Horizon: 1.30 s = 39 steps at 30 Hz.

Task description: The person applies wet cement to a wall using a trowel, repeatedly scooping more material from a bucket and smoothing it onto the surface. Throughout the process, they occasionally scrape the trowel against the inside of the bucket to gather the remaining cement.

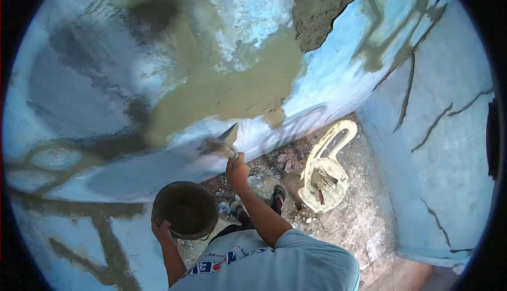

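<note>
My right hand (237, 170) is closed round the handle of a trowel (231, 136), whose pointed blade is at the lower part of the blue wall (198, 156). Just above the blade spreads a smooth patch of grey-green plaster (227, 93). Lower left, my left hand (162, 229) grips the rim of a dark round bucket (186, 210). The inside of the bucket looks dark, and its contents are hard to make out.
A cream container (323, 185) with tools in it stands on the rubble-strewn floor (356, 206), right of my feet. Rough grey plaster (327, 6) shows at the top. The right wall (443, 148) has long cracks.
</note>
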Tool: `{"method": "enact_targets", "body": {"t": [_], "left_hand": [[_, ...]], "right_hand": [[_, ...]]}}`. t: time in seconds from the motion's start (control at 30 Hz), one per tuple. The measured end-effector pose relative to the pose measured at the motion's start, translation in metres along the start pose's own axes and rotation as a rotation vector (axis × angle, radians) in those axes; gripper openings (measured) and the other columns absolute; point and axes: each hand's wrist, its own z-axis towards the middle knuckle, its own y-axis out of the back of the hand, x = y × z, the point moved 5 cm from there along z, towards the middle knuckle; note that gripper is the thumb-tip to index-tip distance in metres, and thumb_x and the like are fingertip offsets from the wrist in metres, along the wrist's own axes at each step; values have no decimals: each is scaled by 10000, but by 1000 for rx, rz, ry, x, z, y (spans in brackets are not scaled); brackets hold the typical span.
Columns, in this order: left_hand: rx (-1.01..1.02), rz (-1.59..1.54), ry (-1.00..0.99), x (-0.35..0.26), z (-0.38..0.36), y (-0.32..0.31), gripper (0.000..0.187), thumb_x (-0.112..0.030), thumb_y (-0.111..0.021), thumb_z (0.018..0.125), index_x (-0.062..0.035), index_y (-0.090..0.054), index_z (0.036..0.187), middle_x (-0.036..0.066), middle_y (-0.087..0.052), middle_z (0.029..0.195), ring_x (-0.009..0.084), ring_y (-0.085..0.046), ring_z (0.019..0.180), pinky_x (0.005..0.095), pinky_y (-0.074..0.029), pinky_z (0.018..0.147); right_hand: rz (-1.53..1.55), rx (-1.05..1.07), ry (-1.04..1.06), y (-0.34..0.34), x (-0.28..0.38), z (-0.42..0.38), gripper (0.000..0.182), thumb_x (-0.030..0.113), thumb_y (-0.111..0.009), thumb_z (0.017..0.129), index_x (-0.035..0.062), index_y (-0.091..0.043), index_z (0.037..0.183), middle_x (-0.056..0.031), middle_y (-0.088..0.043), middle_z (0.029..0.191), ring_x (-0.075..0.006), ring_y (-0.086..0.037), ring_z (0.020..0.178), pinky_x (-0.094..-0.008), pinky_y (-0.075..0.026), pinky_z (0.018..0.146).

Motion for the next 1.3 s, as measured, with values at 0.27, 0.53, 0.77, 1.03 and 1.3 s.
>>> {"method": "enact_targets", "body": {"t": [0.27, 0.53, 0.77, 1.03, 1.3], "left_hand": [[-131, 118, 58, 14, 19, 18, 727, 21, -633, 718, 18, -547, 1440, 143, -641, 1294, 284, -654, 1097, 414, -561, 911], [60, -23, 75, -14, 9, -4, 725, 40, -599, 685, 6, -532, 1406, 164, -629, 1237, 351, -656, 1060, 451, -563, 893], [170, 0, 65, -14, 18, -9, 634, 14, -631, 762, -1, -555, 1391, 155, -653, 1233, 343, -677, 1110, 477, -604, 884], [156, -28, 153, 29, 77, 43, 656, -28, -678, 781, -28, -547, 1424, 149, -640, 1322, 334, -654, 1196, 507, -594, 949], [261, -72, 91, -15, 23, -17, 644, -20, -710, 820, -41, -561, 1445, 166, -633, 1339, 344, -654, 1198, 495, -607, 920]], "right_hand": [[565, -191, -146, 42, -21, 29, 212, 143, -671, 984, 25, -504, 1039, -75, -550, 720, -284, -598, 599, -455, -484, 565], [172, -332, 23, 37, 7, 72, 230, 100, -660, 962, 15, -482, 1078, -262, -646, 728, -512, -644, 664, -560, -508, 604], [129, -159, -104, 12, -27, 17, 285, 159, -661, 974, -2, -468, 1107, -314, -665, 768, -566, -666, 793, -627, -504, 694], [197, -341, -13, 59, 11, 80, 290, 161, -682, 974, 6, -481, 1114, -309, -655, 749, -566, -649, 739, -602, -489, 635], [83, -203, 67, 2, -17, 12, 302, 162, -661, 988, 15, -467, 1166, -301, -657, 726, -512, -671, 657, -568, -524, 586]]}}
